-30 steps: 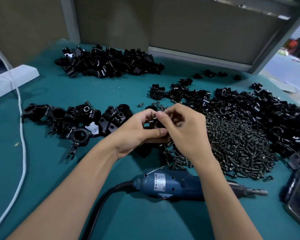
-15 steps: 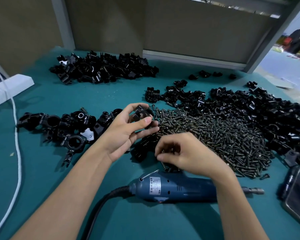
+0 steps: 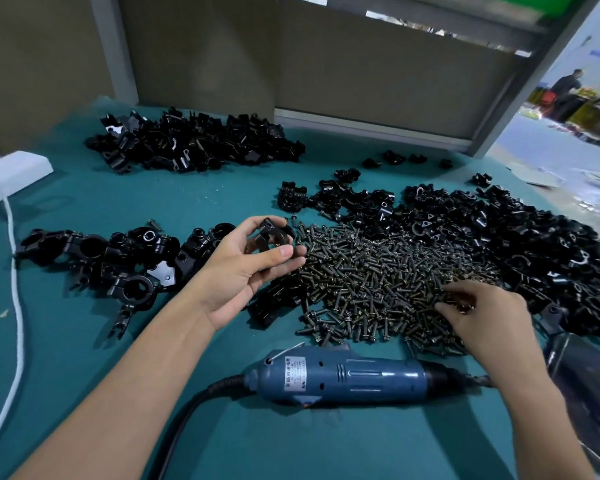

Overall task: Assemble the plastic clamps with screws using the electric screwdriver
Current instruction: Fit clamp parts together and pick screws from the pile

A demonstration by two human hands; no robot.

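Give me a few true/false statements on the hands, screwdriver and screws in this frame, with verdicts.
1. The left hand holds a black clamp. True.
2. The right hand grips the electric screwdriver. False: it pinches at the screw pile; the screwdriver lies on the teal mat.
3. The electric screwdriver lies nearer the person than the screw pile. True.
4. The screw pile is left of the left hand. False: it is to its right.

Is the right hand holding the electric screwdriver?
No, the electric screwdriver lies on the green mat while the right hand reaches into the screw pile.
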